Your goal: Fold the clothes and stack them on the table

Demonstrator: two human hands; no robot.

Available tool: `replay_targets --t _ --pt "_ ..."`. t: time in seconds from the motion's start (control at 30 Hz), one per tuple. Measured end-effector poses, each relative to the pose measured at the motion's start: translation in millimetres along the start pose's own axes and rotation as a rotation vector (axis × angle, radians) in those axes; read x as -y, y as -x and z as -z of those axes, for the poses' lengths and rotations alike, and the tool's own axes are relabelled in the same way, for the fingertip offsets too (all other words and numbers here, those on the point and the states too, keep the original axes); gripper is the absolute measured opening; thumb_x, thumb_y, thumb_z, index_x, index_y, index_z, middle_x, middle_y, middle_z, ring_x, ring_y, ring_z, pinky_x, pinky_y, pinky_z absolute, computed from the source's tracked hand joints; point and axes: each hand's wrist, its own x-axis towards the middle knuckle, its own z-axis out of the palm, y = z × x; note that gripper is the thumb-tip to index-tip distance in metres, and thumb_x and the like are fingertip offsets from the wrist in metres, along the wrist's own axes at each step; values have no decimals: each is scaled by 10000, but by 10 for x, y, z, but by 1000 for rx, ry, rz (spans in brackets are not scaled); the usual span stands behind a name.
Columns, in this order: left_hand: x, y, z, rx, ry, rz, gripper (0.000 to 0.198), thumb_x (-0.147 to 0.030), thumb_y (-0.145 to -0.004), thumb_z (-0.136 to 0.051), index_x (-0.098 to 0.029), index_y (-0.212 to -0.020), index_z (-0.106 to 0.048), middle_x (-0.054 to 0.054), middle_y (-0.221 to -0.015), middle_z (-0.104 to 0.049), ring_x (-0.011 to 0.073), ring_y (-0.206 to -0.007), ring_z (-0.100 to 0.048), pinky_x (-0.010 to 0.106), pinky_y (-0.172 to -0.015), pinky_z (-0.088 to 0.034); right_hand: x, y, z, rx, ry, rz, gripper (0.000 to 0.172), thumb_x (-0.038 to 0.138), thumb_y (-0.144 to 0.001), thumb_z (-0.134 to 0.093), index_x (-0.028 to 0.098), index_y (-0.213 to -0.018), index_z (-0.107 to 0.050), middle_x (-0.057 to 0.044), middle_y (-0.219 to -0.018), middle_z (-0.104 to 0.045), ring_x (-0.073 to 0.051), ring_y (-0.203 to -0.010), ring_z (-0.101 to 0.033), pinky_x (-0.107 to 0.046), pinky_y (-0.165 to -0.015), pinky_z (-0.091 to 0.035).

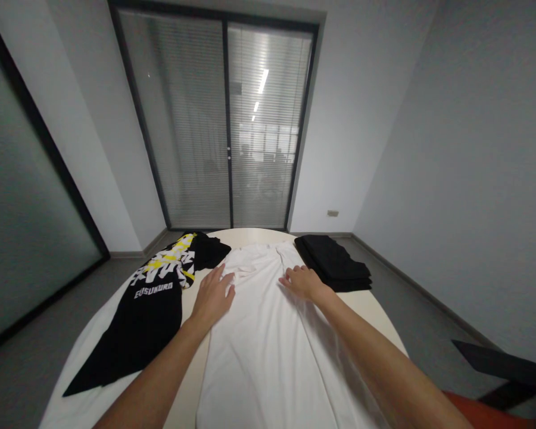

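Observation:
A long white garment (259, 345) lies spread lengthwise on the round pale table, with soft creases running along it. I cannot tell its exact kind; it looks like trousers. My left hand (214, 292) rests at its left edge near the far end, fingers apart and nothing held. On the right edge, my right hand (301, 282) touches the cloth with its fingers loosely bent and spread. Just beyond that hand sits a stack of folded black clothes (330, 262). To the left lies a black garment (138, 322) with white lettering and a yellow-and-white pattern.
The pale table (386, 319) has a curved edge. White cloth (87, 351) lies under the black garment at the left. A dark chair part (500, 360) and something red (469, 411) are at the lower right. A glass partition with blinds (192, 131) stands behind.

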Motion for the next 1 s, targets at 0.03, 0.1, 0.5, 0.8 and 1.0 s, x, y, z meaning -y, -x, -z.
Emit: replay_targets --t 0.03,0.1,0.5,0.8,1.0 --pt "100 -11 -46 -4 -11 39 370 -236 -920 -518 -184 -1264 -645 132 -1475 -500 324 -1365 -442 500 -1136 -353 69 -70 22 -20 24 -4 533 525 -984 -381 123 -1199 -658 -236 -1245 -624 -385 -1196 -547 -496 -970 -404" --pt "225 -8 -119 20 3 94 382 -246 -939 -491 -172 -1284 -635 142 -1435 -539 321 -1332 -479 505 -1122 -365 219 -235 48 -60 -4 -14 490 485 -985 -401 119 -1163 -673 -239 -1253 -623 -374 -1221 -529 -488 -983 -393" --pt "281 -21 -170 52 49 -93 405 -66 -904 -441 -178 -1216 -674 62 -1391 -598 261 -1325 -468 465 -1158 -330 985 -1408 -81 -84 -349 -56 417 484 -973 -443 200 -1210 -638 -126 -1206 -697 -254 -1113 -639 -347 -894 -461" --pt "231 -25 -107 53 74 -170 427 -13 -849 -488 -217 -1151 -709 27 -1354 -624 268 -1271 -481 465 -1136 -344 1190 -1747 -241 -38 -530 -153 407 529 -860 -609 156 -983 -716 -144 -1019 -744 -259 -984 -679 -303 -794 -476" --pt "216 -21 -106 15 53 -84 370 -71 -873 -500 -198 -1164 -690 58 -1297 -637 260 -1208 -518 442 -1097 -380 1057 -1900 -234 -31 -671 -142 119 268 -747 -709 160 -798 -715 -64 -790 -736 -182 -790 -670 -228 -661 -441"
